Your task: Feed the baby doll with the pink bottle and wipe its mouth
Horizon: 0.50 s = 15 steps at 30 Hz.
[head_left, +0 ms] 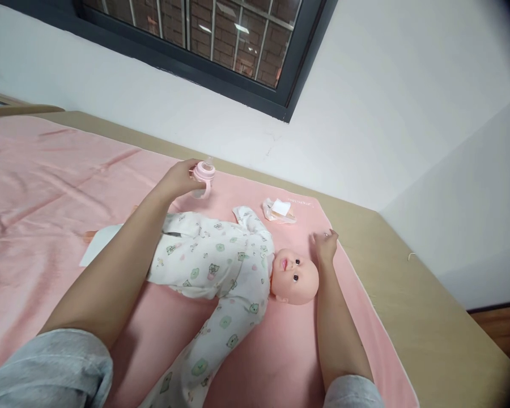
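My left hand (pixel 179 180) grips the pink bottle (pixel 203 173); my right hand (pixel 325 246), loosely curled, its contents unclear, is near the doll's head (pixel 300 286).

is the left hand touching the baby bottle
Touching. The head view shows the left hand gripping the baby bottle, with no gap between them.

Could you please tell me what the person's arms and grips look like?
The left grip and right grip are ungloved human hands; the forearms are bare, with no cables or watch. The left sleeve and right sleeve are pale grey-blue and mottled, ending near the elbows.
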{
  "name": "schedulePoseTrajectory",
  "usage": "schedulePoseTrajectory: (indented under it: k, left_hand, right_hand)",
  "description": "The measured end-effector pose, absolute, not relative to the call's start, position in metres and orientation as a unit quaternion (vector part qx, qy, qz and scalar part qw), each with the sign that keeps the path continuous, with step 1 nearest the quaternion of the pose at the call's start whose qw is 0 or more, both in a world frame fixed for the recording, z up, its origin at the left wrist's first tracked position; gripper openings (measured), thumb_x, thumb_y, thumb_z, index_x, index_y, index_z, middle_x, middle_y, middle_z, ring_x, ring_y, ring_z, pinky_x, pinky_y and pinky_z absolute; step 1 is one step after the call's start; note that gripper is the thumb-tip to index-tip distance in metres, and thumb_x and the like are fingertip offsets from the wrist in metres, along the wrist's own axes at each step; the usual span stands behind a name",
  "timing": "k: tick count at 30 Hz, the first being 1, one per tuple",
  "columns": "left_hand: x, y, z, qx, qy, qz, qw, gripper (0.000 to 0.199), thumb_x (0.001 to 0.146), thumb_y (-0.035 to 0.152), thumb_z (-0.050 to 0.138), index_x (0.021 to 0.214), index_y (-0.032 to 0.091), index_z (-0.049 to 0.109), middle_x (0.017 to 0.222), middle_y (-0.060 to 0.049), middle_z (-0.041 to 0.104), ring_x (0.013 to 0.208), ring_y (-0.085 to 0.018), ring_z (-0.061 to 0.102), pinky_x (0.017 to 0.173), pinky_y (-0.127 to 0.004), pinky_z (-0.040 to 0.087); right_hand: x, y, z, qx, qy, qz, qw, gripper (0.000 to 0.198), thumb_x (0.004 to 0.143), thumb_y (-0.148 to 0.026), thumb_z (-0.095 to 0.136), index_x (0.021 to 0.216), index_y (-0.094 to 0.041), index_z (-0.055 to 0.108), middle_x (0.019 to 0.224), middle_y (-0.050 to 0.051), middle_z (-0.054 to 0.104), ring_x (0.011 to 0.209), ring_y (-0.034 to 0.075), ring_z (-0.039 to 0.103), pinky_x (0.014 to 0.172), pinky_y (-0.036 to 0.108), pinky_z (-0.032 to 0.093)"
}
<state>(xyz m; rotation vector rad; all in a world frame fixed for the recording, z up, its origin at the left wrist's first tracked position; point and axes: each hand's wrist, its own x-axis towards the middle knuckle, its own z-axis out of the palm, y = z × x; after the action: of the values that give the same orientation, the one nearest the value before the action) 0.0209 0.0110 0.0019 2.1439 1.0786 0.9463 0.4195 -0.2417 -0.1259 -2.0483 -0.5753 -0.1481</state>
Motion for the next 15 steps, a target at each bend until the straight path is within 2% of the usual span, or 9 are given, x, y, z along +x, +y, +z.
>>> schedulePoseTrajectory:
  k: [3, 6, 9, 15]
  left_hand:
    - [0.032, -0.014, 0.016, 0.797, 0.347, 0.401, 0.29, 0.065, 0.061, 0.025, 0.064, 0.126, 0.019, 0.063, 0.119, -0.003, 0.07, 0.105, -0.026, 0.066, 0.091, -0.031, 0.052]
    - [0.047, -0.044, 0.027, 0.802, 0.302, 0.42, 0.298, 0.064, 0.064, 0.024, 0.064, 0.128, 0.019, 0.062, 0.123, -0.003, 0.069, 0.11, -0.028, 0.065, 0.095, -0.033, 0.05]
    - [0.062, -0.075, 0.032, 0.815, 0.263, 0.426, 0.291, 0.064, 0.065, 0.022, 0.064, 0.128, 0.018, 0.061, 0.126, -0.004, 0.068, 0.115, -0.028, 0.063, 0.101, -0.034, 0.048]
    - [0.08, -0.124, 0.027, 0.862, 0.178, 0.398, 0.259, 0.065, 0.073, 0.021, 0.06, 0.138, 0.019, 0.049, 0.138, -0.004, 0.059, 0.124, -0.026, 0.058, 0.105, -0.034, 0.045]
  right_hand:
    - [0.411, -0.239, -0.104, -0.79, -0.229, -0.008, 0.569, 0.071, 0.068, -0.046, 0.066, 0.129, -0.018, 0.043, 0.123, 0.014, 0.061, 0.105, 0.022, 0.063, 0.093, 0.037, 0.051]
    - [0.389, -0.237, -0.064, -0.742, -0.281, 0.009, 0.609, 0.068, 0.066, -0.046, 0.072, 0.123, -0.016, 0.05, 0.121, 0.014, 0.063, 0.106, 0.022, 0.062, 0.096, 0.039, 0.05]
    - [0.354, -0.24, -0.02, -0.664, -0.366, 0.055, 0.649, 0.071, 0.069, -0.045, 0.074, 0.13, -0.017, 0.05, 0.126, 0.012, 0.061, 0.109, 0.021, 0.062, 0.098, 0.039, 0.05]
    - [0.273, -0.257, 0.029, -0.565, -0.522, 0.069, 0.635, 0.073, 0.076, -0.05, 0.072, 0.139, -0.027, 0.044, 0.129, 0.008, 0.059, 0.119, 0.022, 0.059, 0.103, 0.041, 0.05]
